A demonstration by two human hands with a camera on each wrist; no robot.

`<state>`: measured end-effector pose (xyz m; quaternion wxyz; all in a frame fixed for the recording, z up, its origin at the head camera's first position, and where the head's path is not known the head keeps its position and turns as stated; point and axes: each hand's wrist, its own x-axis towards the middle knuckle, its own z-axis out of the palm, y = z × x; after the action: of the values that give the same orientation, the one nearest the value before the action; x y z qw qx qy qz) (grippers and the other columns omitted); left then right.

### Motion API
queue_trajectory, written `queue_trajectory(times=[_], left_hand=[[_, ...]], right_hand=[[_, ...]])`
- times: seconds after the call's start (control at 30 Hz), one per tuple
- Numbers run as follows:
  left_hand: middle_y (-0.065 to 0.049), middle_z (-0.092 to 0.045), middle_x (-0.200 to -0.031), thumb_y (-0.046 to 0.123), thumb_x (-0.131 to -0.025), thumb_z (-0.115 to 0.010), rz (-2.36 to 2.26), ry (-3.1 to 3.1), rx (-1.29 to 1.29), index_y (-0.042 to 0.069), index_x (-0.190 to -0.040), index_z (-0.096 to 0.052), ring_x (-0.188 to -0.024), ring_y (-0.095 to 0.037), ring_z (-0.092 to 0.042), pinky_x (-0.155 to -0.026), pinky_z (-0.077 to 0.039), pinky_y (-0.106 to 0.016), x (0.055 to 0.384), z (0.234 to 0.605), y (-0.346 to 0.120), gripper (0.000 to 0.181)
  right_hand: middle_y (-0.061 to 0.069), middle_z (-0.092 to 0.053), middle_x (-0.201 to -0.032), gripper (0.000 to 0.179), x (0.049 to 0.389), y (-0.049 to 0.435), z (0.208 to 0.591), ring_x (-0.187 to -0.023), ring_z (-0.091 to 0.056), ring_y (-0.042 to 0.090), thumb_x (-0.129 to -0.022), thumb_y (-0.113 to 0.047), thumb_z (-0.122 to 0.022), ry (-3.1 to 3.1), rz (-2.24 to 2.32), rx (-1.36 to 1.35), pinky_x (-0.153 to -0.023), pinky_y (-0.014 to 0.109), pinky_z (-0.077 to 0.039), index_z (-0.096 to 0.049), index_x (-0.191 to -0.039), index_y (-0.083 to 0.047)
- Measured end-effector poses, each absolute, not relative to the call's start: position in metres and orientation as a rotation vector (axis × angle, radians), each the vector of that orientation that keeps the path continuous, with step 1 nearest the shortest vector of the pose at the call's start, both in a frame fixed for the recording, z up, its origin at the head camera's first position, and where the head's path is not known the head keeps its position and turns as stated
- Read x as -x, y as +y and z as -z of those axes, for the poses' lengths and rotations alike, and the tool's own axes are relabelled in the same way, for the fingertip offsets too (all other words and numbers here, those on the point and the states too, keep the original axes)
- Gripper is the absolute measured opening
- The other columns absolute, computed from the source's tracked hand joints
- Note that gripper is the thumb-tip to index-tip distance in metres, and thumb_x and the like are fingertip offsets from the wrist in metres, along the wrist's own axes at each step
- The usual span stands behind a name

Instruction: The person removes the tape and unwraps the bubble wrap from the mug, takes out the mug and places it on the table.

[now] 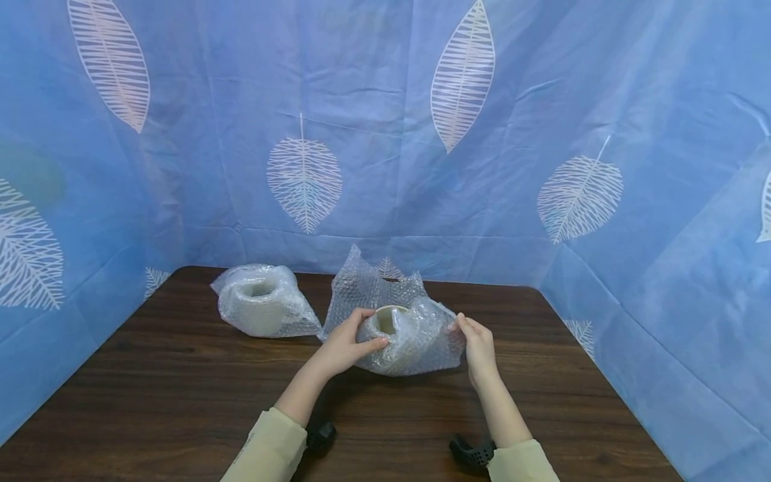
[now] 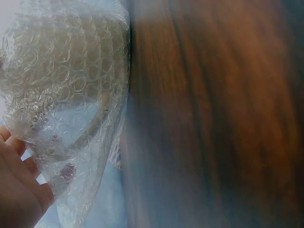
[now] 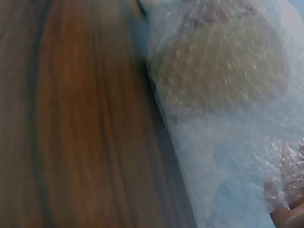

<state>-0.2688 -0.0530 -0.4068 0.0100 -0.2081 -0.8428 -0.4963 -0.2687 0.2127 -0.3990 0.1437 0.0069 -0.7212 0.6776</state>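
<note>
A cream cup [image 1: 384, 321] stands near the table's middle with a sheet of bubble wrap [image 1: 430, 338] folded round its right side. My left hand [image 1: 342, 345] grips the cup from the left, thumb on the front and fingers at the far rim. At the right, my right hand [image 1: 480, 347] pinches the outer edge of the wrap between thumb and fingers. Part of the sheet stands up behind the cup. Through the plastic, the left wrist view shows the beige cup body and a curved band like a handle. The right wrist view shows the wrap stretched from cup to fingertips.
To the left on the dark wooden table [image 1: 181, 375] sits another round pale item in bubble wrap [image 1: 265, 311], its opening facing up and a tail of wrap reaching right. A blue leaf-patterned cloth [image 1: 373, 181] hangs round the table's back and sides.
</note>
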Motion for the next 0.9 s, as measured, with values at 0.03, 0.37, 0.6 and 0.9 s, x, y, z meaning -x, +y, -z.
queue_trajectory(times=[0.03,0.37,0.6,0.9], left_hand=[[-0.013,-0.038,-0.147,0.051,-0.087,-0.065,1.552,-2.630,0.650,0.013,-0.144,-0.036,-0.134,-0.035,-0.034,-0.101,-0.034,-0.057,0.269,0.407,-0.053,0.074],[-0.013,-0.039,-0.146,0.052,-0.087,-0.066,1.536,-2.631,0.659,0.012,-0.145,-0.036,-0.134,-0.035,-0.035,-0.101,-0.035,-0.057,0.268,0.406,-0.052,0.077],[-0.013,-0.038,-0.147,0.051,-0.086,-0.067,1.506,-2.642,0.663,0.009,-0.148,-0.033,-0.134,-0.035,-0.036,-0.101,-0.035,-0.057,0.268,0.404,-0.053,0.082],[-0.015,-0.038,-0.147,0.051,-0.086,-0.066,1.514,-2.671,0.653,0.009,-0.149,-0.034,-0.134,-0.035,-0.036,-0.102,-0.035,-0.055,0.268,0.401,-0.054,0.082]], right_hand=[[-0.001,-0.061,-0.079,0.040,0.268,0.215,0.399,-0.086,-0.054,0.015,-0.102,-0.025,-0.049,-2.091,-1.942,-0.021,-0.082,0.034,-0.039,-0.064,-0.071,-0.005],[-0.002,-0.062,-0.076,0.040,0.263,0.230,0.402,-0.080,-0.057,0.011,-0.102,-0.023,-0.047,-2.150,-1.928,-0.048,-0.078,0.027,-0.044,-0.064,-0.069,-0.006],[-0.001,-0.066,-0.078,0.038,0.262,0.237,0.405,-0.079,-0.061,0.011,-0.101,-0.022,-0.046,-2.168,-1.949,-0.078,-0.075,0.025,-0.048,-0.066,-0.072,-0.007],[-0.002,-0.063,-0.070,0.037,0.261,0.239,0.406,-0.069,-0.060,0.011,-0.102,-0.016,-0.041,-2.123,-2.071,-0.165,-0.067,0.026,-0.049,-0.066,-0.075,-0.008]])
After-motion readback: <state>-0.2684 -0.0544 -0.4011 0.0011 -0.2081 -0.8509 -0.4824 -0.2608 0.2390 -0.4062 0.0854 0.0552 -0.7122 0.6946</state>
